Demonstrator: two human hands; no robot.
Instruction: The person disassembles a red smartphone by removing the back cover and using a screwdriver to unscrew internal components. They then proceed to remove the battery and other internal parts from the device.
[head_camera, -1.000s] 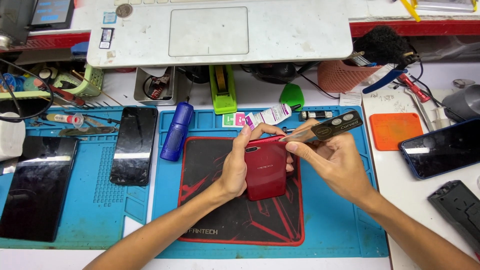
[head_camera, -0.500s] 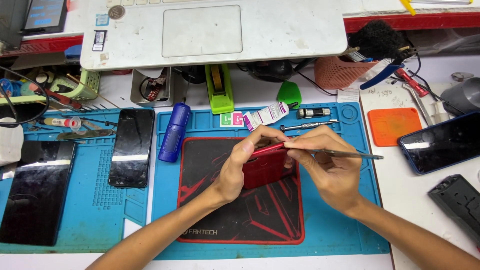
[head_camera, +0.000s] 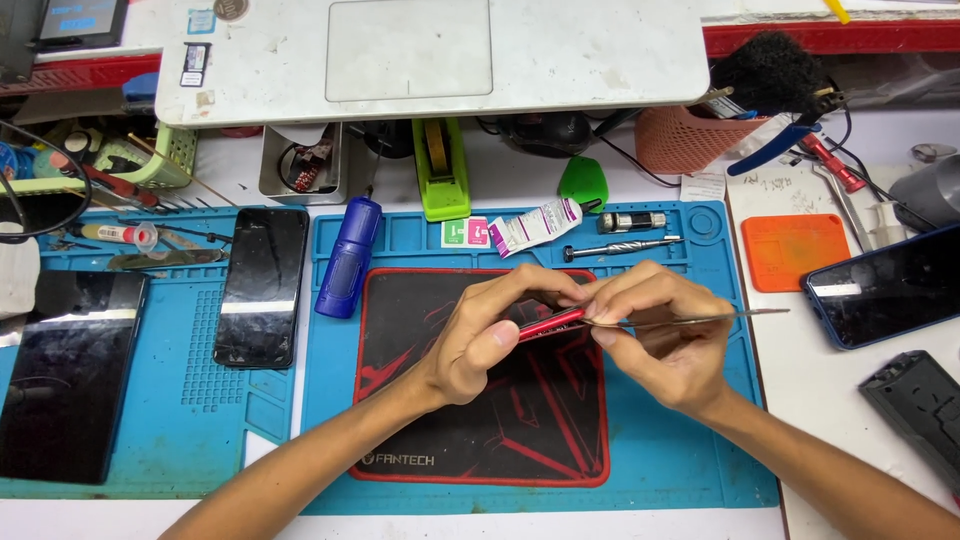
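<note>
A: How many hands, and what do they hold?

B: Two. The left hand (head_camera: 480, 340) grips one red phone (head_camera: 548, 322) edge-on over the black mat (head_camera: 480, 430); the right hand (head_camera: 665, 340) pinches one thin metal tool (head_camera: 700, 320) against it.

A: Other phones?

B: Two dark phones (head_camera: 262, 285) on the desk's left.

Brightness: bright, even light from above.
Shadows: soft and short under the hands, darker beneath the white laptop (head_camera: 430, 60) at the top.
Glare: pale reflections on the black phone screens (head_camera: 262, 285) at left and right.
Focus: sharp in the centre.
Edges: slight wide-angle bending towards the corners.
</note>
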